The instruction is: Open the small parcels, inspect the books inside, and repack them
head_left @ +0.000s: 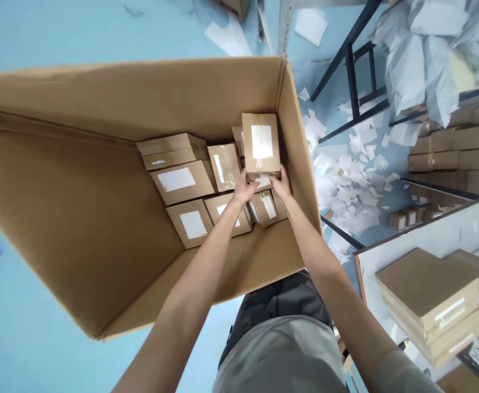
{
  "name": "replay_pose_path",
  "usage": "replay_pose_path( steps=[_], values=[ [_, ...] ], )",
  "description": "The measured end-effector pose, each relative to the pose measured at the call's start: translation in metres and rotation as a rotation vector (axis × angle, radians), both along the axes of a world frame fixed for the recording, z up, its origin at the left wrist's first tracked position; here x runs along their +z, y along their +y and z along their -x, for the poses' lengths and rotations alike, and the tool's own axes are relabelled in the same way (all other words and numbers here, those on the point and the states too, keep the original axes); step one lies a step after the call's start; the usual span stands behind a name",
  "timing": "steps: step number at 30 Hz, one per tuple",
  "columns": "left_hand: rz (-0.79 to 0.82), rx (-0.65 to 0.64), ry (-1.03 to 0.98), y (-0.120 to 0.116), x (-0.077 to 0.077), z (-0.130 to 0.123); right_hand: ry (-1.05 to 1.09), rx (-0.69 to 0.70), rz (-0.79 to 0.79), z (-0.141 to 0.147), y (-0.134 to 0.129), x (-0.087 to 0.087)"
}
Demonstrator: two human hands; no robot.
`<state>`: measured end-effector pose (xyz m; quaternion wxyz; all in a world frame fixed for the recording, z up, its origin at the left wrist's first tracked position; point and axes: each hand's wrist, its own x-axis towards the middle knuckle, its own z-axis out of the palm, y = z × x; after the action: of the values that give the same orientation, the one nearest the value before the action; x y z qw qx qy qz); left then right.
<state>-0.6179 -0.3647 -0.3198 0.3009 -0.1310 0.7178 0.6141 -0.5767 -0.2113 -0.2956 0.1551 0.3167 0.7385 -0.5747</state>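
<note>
A small brown cardboard box (261,143) with a white label is inside a large open carton (153,98), at its far right corner. My left hand (245,190) and my right hand (281,187) grip the near end of this box from either side, thumbs toward each other. The fingertips are partly hidden. Beneath and around it, several other labelled boxes rest on the carton's floor, among them a taped box (225,166) to the left and another box (265,208) just under my hands. Whether the held box touches those below cannot be made out.
Torn white paper (346,180) litters the blue floor to the right. Black metal frames (351,82) stand there, with grey plastic bags (411,60) and stacked boxes (456,144) beyond. A white table (374,265) at lower right carries larger boxes (427,289).
</note>
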Motion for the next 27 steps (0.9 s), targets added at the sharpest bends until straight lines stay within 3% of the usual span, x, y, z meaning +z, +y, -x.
replay_pose_path(
  steps=[2,4,9,13,16,18,21,27],
  values=[
    [0.063,0.012,0.014,-0.017,0.03,-0.002,-0.044,-0.123,-0.016,-0.007,-0.012,0.033],
    [0.139,0.017,0.066,-0.033,0.071,-0.008,-0.021,-0.205,0.023,-0.018,-0.025,0.073],
    [0.159,-0.007,0.222,-0.068,0.203,-0.04,0.18,-0.28,0.178,-0.061,-0.044,0.184],
    [0.104,-0.042,0.388,-0.07,0.302,-0.079,0.381,-0.378,0.212,-0.106,-0.043,0.27],
    [0.07,-0.097,0.541,-0.057,0.357,-0.108,0.507,-0.51,0.17,-0.143,-0.041,0.327],
    [0.02,-0.128,0.649,-0.045,0.382,-0.124,0.574,-0.617,0.116,-0.17,-0.039,0.358],
    [-0.081,-0.188,0.808,-0.023,0.404,-0.146,0.667,-0.791,0.018,-0.213,-0.035,0.392],
    [-0.359,-0.382,0.947,0.04,0.433,-0.209,0.77,-1.201,-0.219,-0.307,-0.021,0.427]
  ],
)
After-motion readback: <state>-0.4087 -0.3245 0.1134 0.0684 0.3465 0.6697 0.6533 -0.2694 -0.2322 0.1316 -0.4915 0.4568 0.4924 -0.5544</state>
